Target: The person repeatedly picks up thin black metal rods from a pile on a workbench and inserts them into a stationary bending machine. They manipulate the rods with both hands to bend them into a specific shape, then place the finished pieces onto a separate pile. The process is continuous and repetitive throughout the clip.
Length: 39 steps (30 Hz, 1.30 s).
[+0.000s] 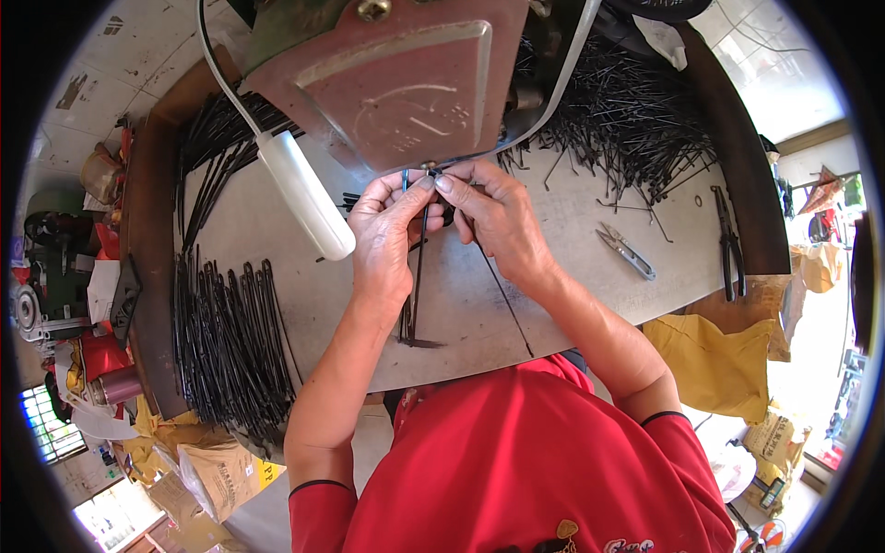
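**Where the left hand (383,226) meets the right hand (502,217), black cords gather**

While the fingers (446,184) of both hands pinch narrowly together at the upper centre of the frame, the tiny piece between them is mostly hidden. A black cord (419,281) hangs from the left hand toward the centre of the frame; a thinner cord (503,297) slants from beneath the right hand toward the lower right.

Just above the fingers is the lower edge of a machine (396,92) with a reddish-brown panel. A white tube lamp (309,198) tilts beside the left hand.

Farther out on the grey desk (572,318), a bundle of black cords (226,341) lies at left, with a bunch (207,184) above it at upper left. A tangled heap (627,120) fills the upper right. Below that heap lie small snips (627,252), and dark pliers (728,244) rest near the desk's right edge. Beyond, a yellow bag (714,359) sits at right.
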Tool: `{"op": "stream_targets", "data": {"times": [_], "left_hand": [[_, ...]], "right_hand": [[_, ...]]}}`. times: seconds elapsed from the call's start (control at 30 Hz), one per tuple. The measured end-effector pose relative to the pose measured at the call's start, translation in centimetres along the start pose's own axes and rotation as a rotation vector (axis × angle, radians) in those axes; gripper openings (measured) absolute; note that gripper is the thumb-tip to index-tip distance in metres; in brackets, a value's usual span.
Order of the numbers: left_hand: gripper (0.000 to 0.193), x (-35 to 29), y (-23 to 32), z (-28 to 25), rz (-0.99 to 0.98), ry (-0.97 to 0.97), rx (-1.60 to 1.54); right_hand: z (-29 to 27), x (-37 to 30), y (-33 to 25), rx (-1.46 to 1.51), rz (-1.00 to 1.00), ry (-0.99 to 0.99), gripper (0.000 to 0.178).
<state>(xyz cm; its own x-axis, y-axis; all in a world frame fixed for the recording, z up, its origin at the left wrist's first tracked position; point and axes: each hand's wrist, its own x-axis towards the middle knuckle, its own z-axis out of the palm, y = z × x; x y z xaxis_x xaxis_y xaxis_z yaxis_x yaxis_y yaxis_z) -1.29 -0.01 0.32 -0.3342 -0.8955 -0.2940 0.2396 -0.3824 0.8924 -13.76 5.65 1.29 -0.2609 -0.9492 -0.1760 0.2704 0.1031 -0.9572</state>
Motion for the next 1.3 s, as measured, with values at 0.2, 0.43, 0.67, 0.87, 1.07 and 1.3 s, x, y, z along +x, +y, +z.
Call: {"op": "stream_targets", "data": {"times": [0.2,0.43,0.67,0.87,1.07,1.3], "left_hand": [[0.011,0.7,1.6,-0.2,-0.115,-0.025,0.130],[0.017,-1.2,-0.4,-0.7,0.003,-0.015,0.137],[0.022,-2.8,-1.1,0.0,-0.007,-0.095,0.039],[0.023,-2.0,-0.9,0.1,-0.013,-0.170,0.003],[0.022,-2.6,-0.7,0.1,0.029,-0.088,0.045],[0.021,-2.0,-0.5,0.0,0.028,-0.166,0.056]], "right_hand": [[-1.0,1.1,-0.9,-0.235,0.006,-0.034,0.019],[-2.0,-0.9,-0.9,-0.339,0.179,-0.079,0.032],[-2.4,-2.5,0.5,0.000,0.149,-0.093,0.027],[-2.3,-2.7,0.7,0.081,0.147,-0.094,0.025],[-2.1,-2.8,0.0,0.061,0.147,-0.087,0.024],[-2.8,-2.1,-0.3,-0.040,0.110,-0.142,0.021]]}}
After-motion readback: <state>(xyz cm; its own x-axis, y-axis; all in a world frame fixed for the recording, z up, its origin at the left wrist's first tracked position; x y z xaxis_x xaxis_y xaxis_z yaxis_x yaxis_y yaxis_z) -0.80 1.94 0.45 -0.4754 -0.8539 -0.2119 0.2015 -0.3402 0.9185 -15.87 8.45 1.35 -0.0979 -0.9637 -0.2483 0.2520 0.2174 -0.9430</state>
